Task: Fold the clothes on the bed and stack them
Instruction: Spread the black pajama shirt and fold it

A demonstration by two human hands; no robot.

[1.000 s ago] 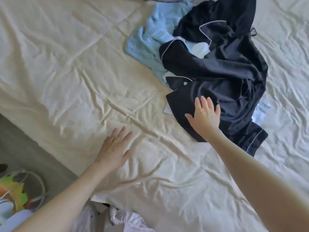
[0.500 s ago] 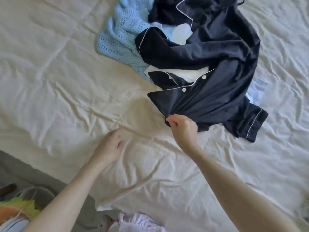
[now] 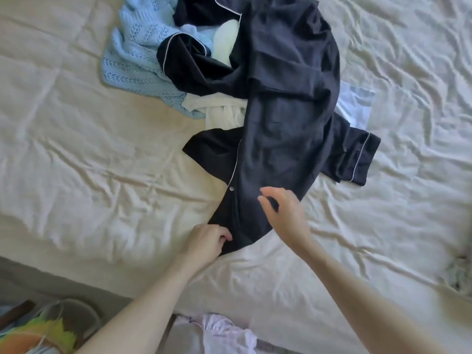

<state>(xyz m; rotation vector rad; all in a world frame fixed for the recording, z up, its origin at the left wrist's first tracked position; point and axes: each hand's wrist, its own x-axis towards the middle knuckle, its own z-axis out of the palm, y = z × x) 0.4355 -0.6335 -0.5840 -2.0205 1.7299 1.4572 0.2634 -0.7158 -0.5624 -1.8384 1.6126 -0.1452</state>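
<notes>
A round wire-framed object (image 3: pixel 55 325) with orange and green colours sits on the grey floor (image 3: pixel 30 274) at the 7 o'clock corner, too blurred to name. A wrinkled cream bed (image 3: pixel 84 154) fills nearly all the view, its near edge running low across the left. At 11 o'clock a light blue knit garment (image 3: pixel 138 54) lies crumpled, partly covered by the dark navy pajama shirt (image 3: pixel 286 103) with white piping. A white garment (image 3: pixel 222 112) shows beneath the shirt near centre, and pale lilac cloth (image 3: pixel 224 333) lies at the 6 o'clock edge. The left hand (image 3: pixel 205 242) grips the shirt's lower hem, fingers curled around the fabric. The shirt stretches from 12 o'clock down to the hands at 6 o'clock, its long axis running away from the person, the buttoned front edge facing left. The right hand (image 3: pixel 283 213) hovers over the lower part of the shirt with fingers loosely spread, apparently holding nothing. A piped cuff (image 3: pixel 355 159) lies at 3 o'clock, with pale blue-white fabric (image 3: pixel 356 103) beside it. A small dark mark (image 3: pixel 459 272) sits near the right edge.
</notes>
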